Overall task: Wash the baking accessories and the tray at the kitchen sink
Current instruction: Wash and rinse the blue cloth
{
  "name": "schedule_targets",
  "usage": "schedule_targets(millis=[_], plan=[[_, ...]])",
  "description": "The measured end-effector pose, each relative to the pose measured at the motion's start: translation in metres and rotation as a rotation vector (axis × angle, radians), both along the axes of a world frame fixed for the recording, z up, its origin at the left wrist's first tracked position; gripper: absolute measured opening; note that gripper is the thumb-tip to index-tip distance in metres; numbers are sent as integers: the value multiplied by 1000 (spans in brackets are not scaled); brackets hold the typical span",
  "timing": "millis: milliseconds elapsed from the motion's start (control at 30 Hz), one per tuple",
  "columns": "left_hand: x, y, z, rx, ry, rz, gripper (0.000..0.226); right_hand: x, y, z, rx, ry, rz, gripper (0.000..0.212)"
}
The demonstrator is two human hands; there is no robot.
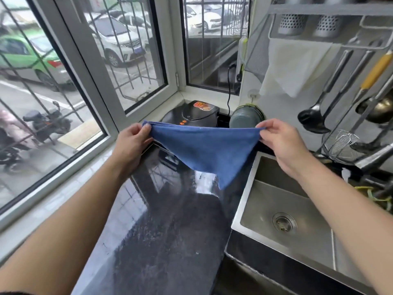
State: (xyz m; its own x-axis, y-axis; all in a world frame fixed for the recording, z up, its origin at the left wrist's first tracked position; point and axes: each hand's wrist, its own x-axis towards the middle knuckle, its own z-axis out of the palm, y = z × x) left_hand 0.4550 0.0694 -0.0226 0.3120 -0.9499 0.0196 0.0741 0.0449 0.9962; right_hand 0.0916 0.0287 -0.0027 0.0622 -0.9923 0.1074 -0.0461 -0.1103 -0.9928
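Window [63,81] fills the left and back: barred panes, parked cars and a scooter outside, out of focus.

Black countertop [161,220] runs from the near edge toward the window corner; glossy, wet-looking, speckled.

Steel sink [251,188] set into the counter on the right; basin bare apart from the drain strainer [284,222] in its floor. No tray or baking pieces can be made out in or beside it.

Wall rack [319,9] upper right, two perforated holders in it; hanging below are a pale cloth [295,64], a black ladle [312,119], a wire skimmer [340,143] and further long-handled tools, the far ones blurred.

Black cooker [191,113] in the window corner, orange label on its lid; a grey-green bowl [244,118] stands on edge just beside it, against the wall.

Blue cloth [204,150] held up in the air, above the counter, its low point near the sink's left rim. Top edge stretched taut and level; the rest hangs down to a point.

Left hand [131,143]: fingers curled, thumb and fingers pinching the cloth's left corner.

Right hand [280,139]: same posture, thumb and forefinger pinching the right corner, other fingers curled beneath. Both forearms bare, reaching forward
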Motion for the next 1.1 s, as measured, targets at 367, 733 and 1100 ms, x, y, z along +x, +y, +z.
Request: schedule_targets(millis=[367, 733, 1100], plan=[[-4, 175, -178, 640, -436, -401, 12, -41, 155, -208, 483, 640, 358, 26], [1, 63, -188, 665, -391, -33, 12, 22, 2, -196, 537, 497, 163, 26], [-91, 47, -308, 612, -1374, -239, 69, 86, 18, -301, 140, 1393, 474, 72]])
